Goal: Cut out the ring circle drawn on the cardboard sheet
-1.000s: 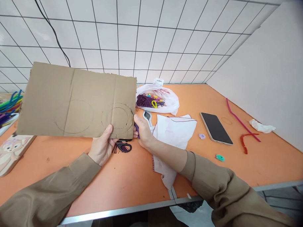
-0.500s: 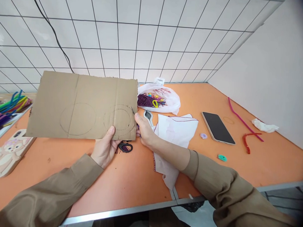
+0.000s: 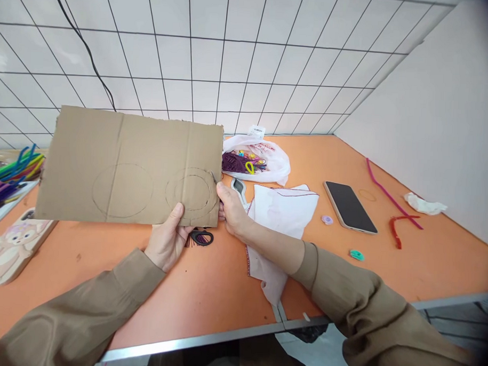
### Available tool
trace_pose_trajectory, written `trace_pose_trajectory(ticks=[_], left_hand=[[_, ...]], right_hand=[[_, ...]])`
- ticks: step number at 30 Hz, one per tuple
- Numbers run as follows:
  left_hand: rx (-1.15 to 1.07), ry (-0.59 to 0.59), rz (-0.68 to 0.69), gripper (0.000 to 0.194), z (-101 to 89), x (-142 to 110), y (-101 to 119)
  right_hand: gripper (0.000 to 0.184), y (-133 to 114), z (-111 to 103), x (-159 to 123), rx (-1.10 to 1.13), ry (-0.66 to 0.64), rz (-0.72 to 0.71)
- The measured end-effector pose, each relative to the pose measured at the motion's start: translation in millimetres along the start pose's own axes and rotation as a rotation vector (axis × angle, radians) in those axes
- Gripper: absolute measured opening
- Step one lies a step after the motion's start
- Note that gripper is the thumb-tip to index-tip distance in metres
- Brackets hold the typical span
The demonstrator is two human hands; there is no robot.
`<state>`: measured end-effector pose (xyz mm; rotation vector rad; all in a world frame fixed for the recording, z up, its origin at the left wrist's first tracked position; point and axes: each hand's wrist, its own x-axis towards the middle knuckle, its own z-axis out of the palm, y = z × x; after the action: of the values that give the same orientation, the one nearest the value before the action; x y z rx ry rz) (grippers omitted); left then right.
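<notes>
- Cardboard sheet: one, raised, centre-left of frame, its face to the camera. Two vertical creases. Three pencilled rounds: one alone on the left, two on the right, one inside the other.
- Left hand: clamped on the sheet's lower edge, thumb in front, fingers under and behind.
- Right hand: at the sheet's right edge, fingers closed round a cutting tool; only its dark tip and a bit of purple show. Hands near each other, not touching.
- Black loop handle: one, just under the sheet's lower edge; the rest is covered by card.
- Plastic bag: one, white, upper centre, open on dark purple yarn and small coloured bits, too crowded to count.
- White cloth: one, centre-right; right forearm lies across the view of it.
- Phone: one, right of frame, dark screen up.
- Small pieces, two: lilac piece, green piece.
- Fuzzy stems far right, two: magenta stem, red stem, crossing. Crumpled tissue beside.
- Far left: one cartoon-printed case; above it a mixed stem bundle, uncountable.
</notes>
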<state>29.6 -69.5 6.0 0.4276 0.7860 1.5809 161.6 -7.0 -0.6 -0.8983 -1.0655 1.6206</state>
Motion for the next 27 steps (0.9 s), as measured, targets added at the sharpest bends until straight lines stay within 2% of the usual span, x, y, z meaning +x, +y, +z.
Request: trace_pose_trajectory(ticks=[8, 14, 18, 23, 27], left_hand=[[0.012, 0.017, 0.013, 0.045, -3.1, 8, 2], [0.011, -0.007, 0.023, 0.049, -3.5, 11, 3], [0.017, 0.007, 0.047, 0.047, -2.9, 13, 5], [0.02, 0.068, 0.117, 0.05, -1.1, 14, 4], [0.017, 0.089, 0.122, 0.041, 0.7, 15, 3]], right_hand=[[0.055, 8, -2, 4, 0.145, -0.066, 0.044], [0.053, 8, -2, 5, 0.153, -0.057, 0.047], [0.054, 10, 1, 4, 0.135, -0.055, 0.019], [0.052, 15, 5, 3, 0.06, 0.012, 0.002], [0.05, 18, 4, 3, -0.024, -0.002, -0.021]])
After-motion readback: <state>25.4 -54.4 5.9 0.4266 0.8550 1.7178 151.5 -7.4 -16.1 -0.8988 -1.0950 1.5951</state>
